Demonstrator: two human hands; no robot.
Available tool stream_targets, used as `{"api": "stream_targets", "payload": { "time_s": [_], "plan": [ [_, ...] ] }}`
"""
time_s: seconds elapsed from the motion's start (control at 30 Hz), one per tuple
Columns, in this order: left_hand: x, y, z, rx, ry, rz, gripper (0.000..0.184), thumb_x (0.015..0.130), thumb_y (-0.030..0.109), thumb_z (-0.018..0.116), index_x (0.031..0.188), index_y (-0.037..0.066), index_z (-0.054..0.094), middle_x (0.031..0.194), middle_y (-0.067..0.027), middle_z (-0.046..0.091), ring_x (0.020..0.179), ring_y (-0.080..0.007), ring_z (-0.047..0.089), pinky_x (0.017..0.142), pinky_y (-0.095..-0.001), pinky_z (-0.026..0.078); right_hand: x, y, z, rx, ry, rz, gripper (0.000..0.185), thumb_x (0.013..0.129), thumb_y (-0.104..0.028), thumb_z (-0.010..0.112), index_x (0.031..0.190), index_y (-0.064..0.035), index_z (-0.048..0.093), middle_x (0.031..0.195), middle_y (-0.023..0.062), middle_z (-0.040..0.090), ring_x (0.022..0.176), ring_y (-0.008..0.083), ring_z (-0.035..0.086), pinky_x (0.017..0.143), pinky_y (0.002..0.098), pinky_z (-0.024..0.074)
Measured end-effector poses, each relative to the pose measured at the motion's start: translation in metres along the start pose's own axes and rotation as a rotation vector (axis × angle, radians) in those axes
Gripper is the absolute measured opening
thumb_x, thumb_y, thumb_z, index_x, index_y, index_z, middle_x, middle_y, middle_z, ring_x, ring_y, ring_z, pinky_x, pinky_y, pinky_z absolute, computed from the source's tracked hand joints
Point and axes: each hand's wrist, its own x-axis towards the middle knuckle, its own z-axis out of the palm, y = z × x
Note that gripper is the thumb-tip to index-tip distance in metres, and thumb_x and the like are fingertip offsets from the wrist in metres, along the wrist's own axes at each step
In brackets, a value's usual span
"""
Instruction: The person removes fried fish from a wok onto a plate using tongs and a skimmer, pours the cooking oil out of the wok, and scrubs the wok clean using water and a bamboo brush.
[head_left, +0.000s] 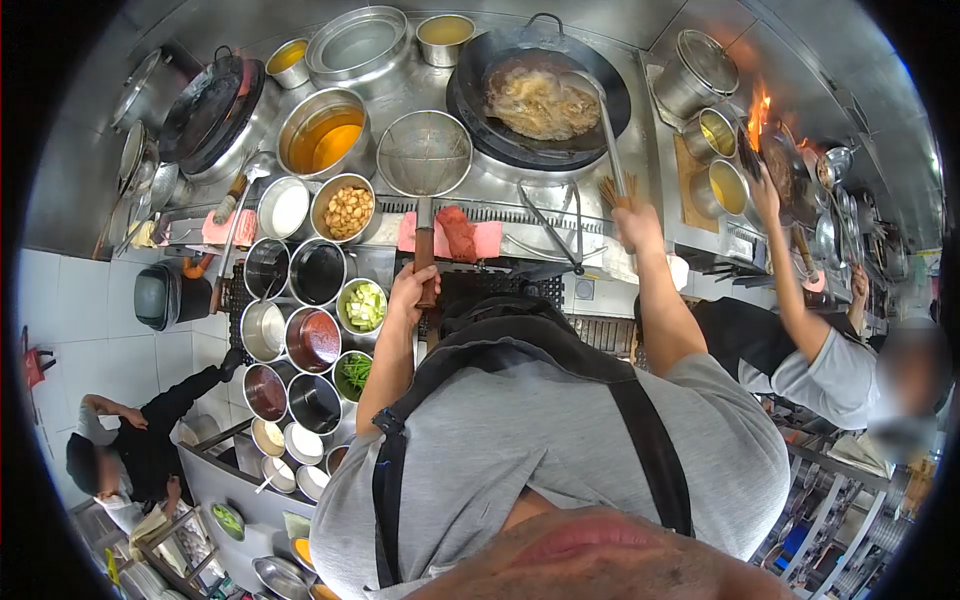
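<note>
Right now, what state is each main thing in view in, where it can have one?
Left hand: closed around the strainer handle
Right hand: closed around a long-handled tool
Strainer: no food visible in it
Tool: far end inside the wok
Wok: holding frothy food
Orange-liquid pot: open, partly filled
Pale green vegetable: cut up
Red cloth: bunched up
Flame: burning

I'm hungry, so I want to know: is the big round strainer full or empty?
Empty: the strainer shows bare wire mesh, no food in it. The frothy food is in the wok.
</note>
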Motion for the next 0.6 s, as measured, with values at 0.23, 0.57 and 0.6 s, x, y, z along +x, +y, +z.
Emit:
{"api": "stream_targets", "payload": {
  "time_s": [0.23,0.57,0.6],
  "plan": [
    [-0.004,-0.002,-0.005,0.011,0.002,-0.012,0.014,0.086,0.012,0.063,0.093,0.005,0.053,0.071,-0.005,0.059,0.057,-0.0148,0.057,0.053,-0.0273,0.047,-0.032,-0.003,-0.021,0.197,-0.095,0.055,0.011,0.077,-0.01,0.058,0.08,0.0003,0.059,0.056,0.0053,0.053,0.043,0.0149,0.052,0.04,0.0306,0.0401],
    [-0.002,0.004,-0.002,0.039,0.035,-0.017,0.015,0.086,0.012,0.063,0.096,0.006,0.054,0.072,-0.0039,0.06,0.058,-0.0142,0.056,0.053,-0.0271,0.046,-0.082,-0.001,-0.027,0.269,-0.113,0.105,0.016,0.079,-0.01,0.062,0.09,0.0014,0.058,0.061,0.0044,0.054,0.042,0.0128,0.051,0.038,0.0288,0.0398],
    [-0.002,0.003,-0.002,0.041,0.032,-0.019,0.015,0.086,0.012,0.063,0.096,0.006,0.054,0.072,-0.0039,0.06,0.058,-0.0142,0.056,0.053,-0.0271,0.046,-0.087,-0.001,-0.029,0.269,-0.11,0.108,0.016,0.079,-0.01,0.062,0.09,0.0014,0.058,0.061,0.0044,0.054,0.042,0.0128,0.051,0.038,0.0288,0.0398]
  ]
}}
